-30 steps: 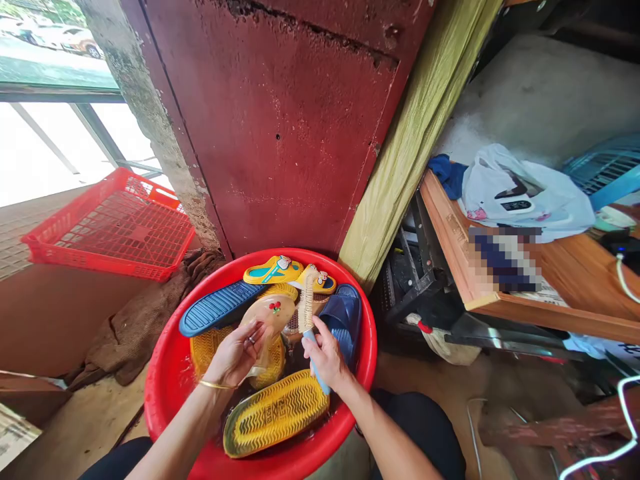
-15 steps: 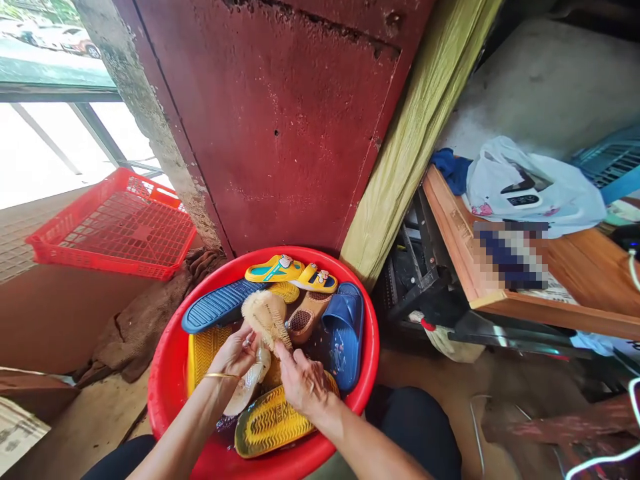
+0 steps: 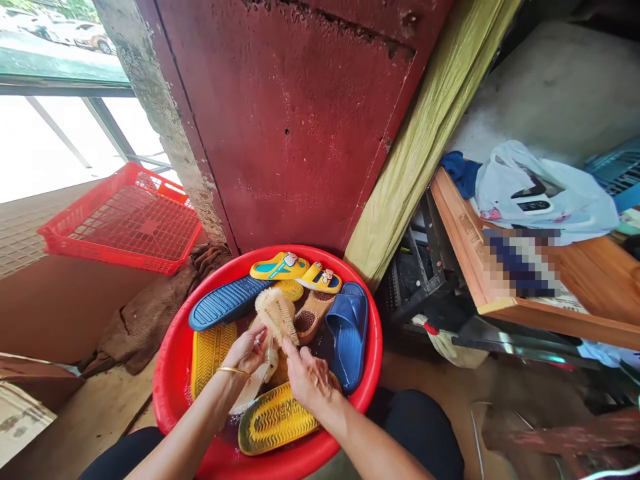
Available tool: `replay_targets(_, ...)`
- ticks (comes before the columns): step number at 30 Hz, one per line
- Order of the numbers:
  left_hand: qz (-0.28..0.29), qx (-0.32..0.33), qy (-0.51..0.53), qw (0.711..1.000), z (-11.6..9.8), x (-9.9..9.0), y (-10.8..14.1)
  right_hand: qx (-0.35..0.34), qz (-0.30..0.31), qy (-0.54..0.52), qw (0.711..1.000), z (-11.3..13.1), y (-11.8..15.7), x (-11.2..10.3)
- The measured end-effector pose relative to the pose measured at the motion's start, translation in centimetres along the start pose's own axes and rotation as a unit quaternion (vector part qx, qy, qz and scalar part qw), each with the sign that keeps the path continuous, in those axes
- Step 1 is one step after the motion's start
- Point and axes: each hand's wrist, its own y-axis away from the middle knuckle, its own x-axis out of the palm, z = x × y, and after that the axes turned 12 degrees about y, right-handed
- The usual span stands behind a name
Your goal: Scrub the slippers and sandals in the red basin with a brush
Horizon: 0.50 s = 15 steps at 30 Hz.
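A scuffed dark-red panel [image 3: 295,133] stands between a bright railed opening [image 3: 55,137] and a wooden tabletop [image 3: 595,273] at right.

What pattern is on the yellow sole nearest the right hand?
The yellow sole has zigzag ridges, seen in the head view.

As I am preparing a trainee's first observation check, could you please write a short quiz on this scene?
1. Which hand grips the brush: A, left; B, right; C, neither?
2. True or false: the red crate is outside the tub.
3. Fill in: the blue slipper nearer the picture's left edge has its ____ facing up.

Key: 1. B, the right hand. 2. True. 3. Sole.
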Motion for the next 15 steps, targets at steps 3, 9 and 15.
replay_targets(3,-0.022,-0.011,0.01,1.0,0.3,0.0,-0.1,0.044,-0.007,-0.001,0.999,-1.3,-0.2,0.0)
replay_targets(9,-0.016,-0.02,-0.015,1.0,2.0,-0.1,0.3,0.104,-0.208,-0.109,0.966,-5.0,-2.2,-2.4)
replay_targets(15,0.107,0.104,-0.311,0.938,0.8,-0.3,0.4,0.025,-0.371,-0.121,0.92,-5.0,-0.2,-2.3)
